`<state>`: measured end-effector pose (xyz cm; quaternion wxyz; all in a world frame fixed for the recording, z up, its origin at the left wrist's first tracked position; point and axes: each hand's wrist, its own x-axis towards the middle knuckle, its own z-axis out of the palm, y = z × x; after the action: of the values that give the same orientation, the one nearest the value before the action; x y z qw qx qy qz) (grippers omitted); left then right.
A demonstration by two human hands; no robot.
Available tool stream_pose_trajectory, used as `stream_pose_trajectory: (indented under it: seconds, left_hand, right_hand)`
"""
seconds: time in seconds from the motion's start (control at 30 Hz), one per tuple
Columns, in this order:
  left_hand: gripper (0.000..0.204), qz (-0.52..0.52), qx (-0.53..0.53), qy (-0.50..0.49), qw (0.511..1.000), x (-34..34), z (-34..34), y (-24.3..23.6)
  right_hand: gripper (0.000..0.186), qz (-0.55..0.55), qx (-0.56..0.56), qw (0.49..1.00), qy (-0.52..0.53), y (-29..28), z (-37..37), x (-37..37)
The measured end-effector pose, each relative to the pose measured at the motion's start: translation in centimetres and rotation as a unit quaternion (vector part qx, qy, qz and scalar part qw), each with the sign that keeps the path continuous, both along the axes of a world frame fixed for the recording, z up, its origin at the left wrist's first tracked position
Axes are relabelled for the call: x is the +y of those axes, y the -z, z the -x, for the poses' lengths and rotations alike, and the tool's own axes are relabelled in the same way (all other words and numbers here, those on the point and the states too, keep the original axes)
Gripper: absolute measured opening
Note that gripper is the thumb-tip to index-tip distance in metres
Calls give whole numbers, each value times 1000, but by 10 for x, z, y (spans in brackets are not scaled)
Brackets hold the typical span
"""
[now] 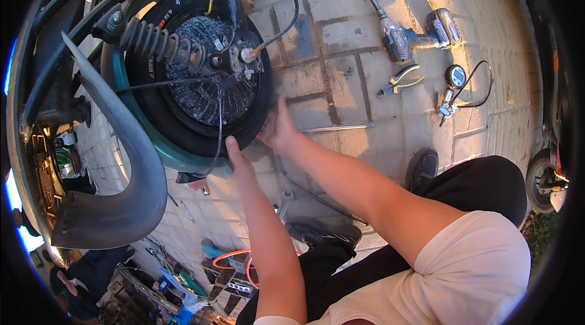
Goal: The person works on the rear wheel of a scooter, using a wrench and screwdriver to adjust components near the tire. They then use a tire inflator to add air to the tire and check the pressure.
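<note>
A dirty scooter wheel (258,90) with a black tyre and a dusty hub sits under the vehicle frame, beside a teal fender (164,153). My left hand (239,159) grips the tyre's near edge, thumb on the sidewall and the other fingers hidden. On the tyre's right edge my right hand (279,129) also takes hold, its fingertips out of sight behind the rubber. Cables run from the hub, one thin cable (220,115) hanging down near my left thumb. A rusty coil spring (161,45) crosses the wheel's upper left.
On the paving to the right lie a cordless power tool (399,42), pliers (402,80), a pressure gauge with hose (454,76) and a long metal rod (338,127). A wrench (284,204) lies near my shoe. A curved grey plastic panel (131,203) hangs at left. Tools crowd the lower left.
</note>
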<state>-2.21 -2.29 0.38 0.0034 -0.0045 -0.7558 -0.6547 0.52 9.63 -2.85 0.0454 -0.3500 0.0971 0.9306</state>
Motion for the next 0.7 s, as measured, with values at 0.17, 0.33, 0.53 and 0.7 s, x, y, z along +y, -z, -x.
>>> stream_pose_trajectory:
  seconds: [0.17, 0.33, 0.53, 0.7]
  left_hand:
    - [53, -45, 107, -69, 991, 31, -12, -14]
    - [67, -42, 22, -115, 992, 41, -12, -25]
    - [60, 105, -104, -192, 970, 61, -23, -49]
    - [54, 154, -51, -178, 971, 84, -26, -62]
  right_hand:
    - [92, 49, 93, 991, 80, 20, 35, -2]
    - [89, 27, -16, 997, 67, 28, 47, -5]
    - [87, 6, -58, 998, 39, 26, 50, -1]
    - [86, -12, -71, 996, 54, 20, 48, 2]
